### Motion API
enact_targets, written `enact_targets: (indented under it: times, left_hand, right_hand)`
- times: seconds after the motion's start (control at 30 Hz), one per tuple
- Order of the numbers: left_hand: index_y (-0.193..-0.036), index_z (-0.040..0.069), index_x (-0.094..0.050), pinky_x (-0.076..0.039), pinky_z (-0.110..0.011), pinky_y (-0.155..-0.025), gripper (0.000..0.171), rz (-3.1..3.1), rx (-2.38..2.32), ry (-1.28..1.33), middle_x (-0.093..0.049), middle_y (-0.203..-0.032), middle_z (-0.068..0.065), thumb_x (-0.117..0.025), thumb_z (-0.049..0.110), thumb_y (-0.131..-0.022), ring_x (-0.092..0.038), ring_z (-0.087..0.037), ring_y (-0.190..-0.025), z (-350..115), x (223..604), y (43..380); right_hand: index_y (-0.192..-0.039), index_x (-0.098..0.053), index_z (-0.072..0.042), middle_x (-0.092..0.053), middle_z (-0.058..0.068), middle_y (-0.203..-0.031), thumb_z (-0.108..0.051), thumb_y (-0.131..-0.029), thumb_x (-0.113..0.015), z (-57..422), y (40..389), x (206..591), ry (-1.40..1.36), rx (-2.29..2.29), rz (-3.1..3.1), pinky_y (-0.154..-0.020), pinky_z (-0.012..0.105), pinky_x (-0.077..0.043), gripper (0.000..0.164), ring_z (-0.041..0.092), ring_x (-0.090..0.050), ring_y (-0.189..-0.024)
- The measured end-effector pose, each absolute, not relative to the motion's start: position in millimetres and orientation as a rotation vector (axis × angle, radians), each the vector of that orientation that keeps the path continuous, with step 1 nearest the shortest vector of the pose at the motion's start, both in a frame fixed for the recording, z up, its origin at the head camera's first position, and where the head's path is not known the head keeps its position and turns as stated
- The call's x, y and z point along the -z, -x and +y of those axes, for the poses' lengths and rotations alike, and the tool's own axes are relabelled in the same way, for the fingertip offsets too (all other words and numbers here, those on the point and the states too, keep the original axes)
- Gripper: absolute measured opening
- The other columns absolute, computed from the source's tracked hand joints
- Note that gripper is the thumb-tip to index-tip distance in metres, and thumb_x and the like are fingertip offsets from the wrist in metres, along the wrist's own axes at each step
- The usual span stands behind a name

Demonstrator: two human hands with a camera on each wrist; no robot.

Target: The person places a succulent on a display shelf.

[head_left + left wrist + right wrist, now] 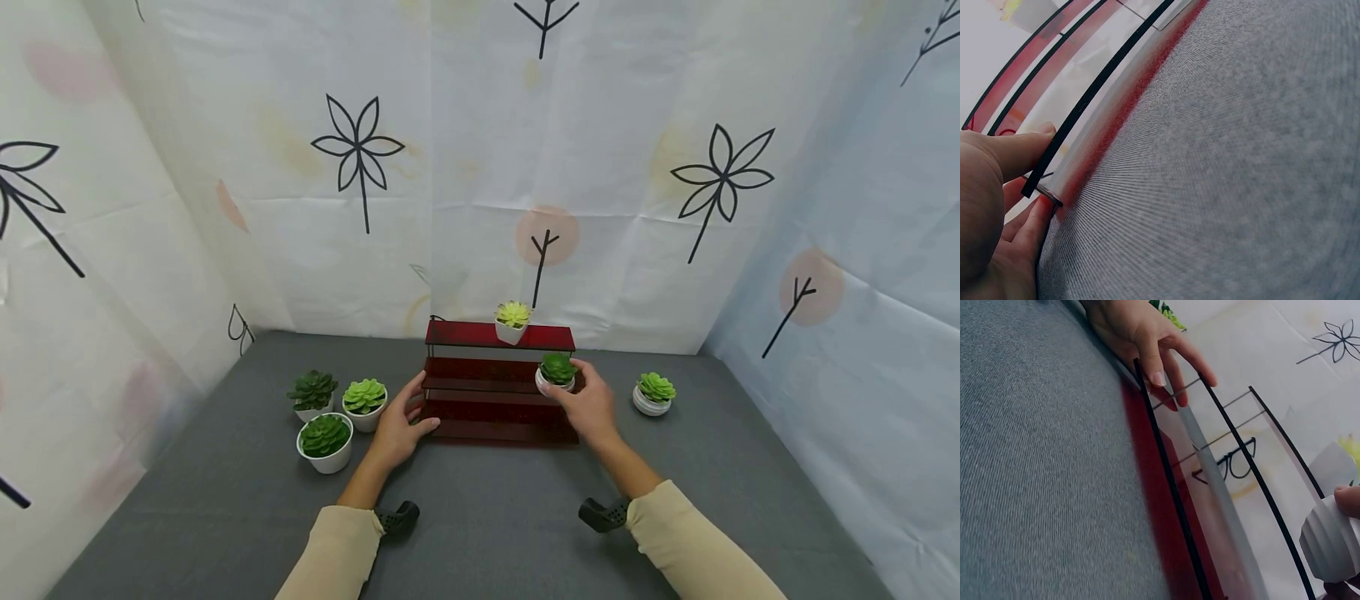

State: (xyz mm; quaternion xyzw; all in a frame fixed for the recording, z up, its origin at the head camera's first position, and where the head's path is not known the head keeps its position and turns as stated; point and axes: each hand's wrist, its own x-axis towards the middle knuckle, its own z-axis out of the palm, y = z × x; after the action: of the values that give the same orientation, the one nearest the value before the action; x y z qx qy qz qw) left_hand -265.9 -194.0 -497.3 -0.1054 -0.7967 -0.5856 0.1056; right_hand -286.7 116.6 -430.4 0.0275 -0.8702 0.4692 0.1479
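A three-tier display rack point(480, 375) with red translucent shelves and thin black edges stands on the grey table. My left hand point(399, 425) holds its left end, the thumb over the lowest shelf's edge in the left wrist view. With thumb and fingers, my right hand point(594, 406) grips a dark green potted succulent point(557, 369) over the right end of the middle shelf. The white ribbed pot point(1329, 540) shows in the right wrist view, its plant mostly out of frame. On the top shelf sits a yellow-green potted succulent point(513, 321).
To the left stand a dark potted succulent point(312, 392), a light green one point(365, 402) and a mid-green one point(326, 440), close together. Another light green potted succulent point(653, 392) is right of the rack. Patterned white cloth point(465, 167) hangs behind and at both sides.
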Motion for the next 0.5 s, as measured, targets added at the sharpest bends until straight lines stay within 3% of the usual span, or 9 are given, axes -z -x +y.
enact_targets:
  times: [0.2,0.5]
  left_hand:
    - [-0.153,0.016,-0.034,-0.039,-0.048,-0.105,0.083,-2.35,1.724,0.308,-0.04,-0.145,-0.021,-0.074,-0.006,-0.082,-0.042,-0.035,-0.132,-193.0,496.8,265.9]
    - [-0.153,0.017,-0.034,-0.039,-0.048,-0.105,0.084,-2.355,1.727,0.296,-0.039,-0.146,-0.021,-0.073,-0.007,-0.082,-0.041,-0.035,-0.133,-193.6,496.5,265.9]
  right_hand:
    - [-0.136,-0.052,-0.001,-0.063,0.015,-0.1,-0.025,-0.082,-0.08,105.4,289.0,431.2,-0.101,-1.341,-2.516,-0.069,0.038,-0.046,0.065,0.025,-0.056,-0.083]
    - [-0.134,-0.052,-0.002,-0.062,0.02,-0.122,-0.024,-0.081,-0.081,91.5,292.9,430.3,-0.084,-1.423,-2.494,-0.088,0.047,-0.05,0.064,0.031,-0.059,-0.109]
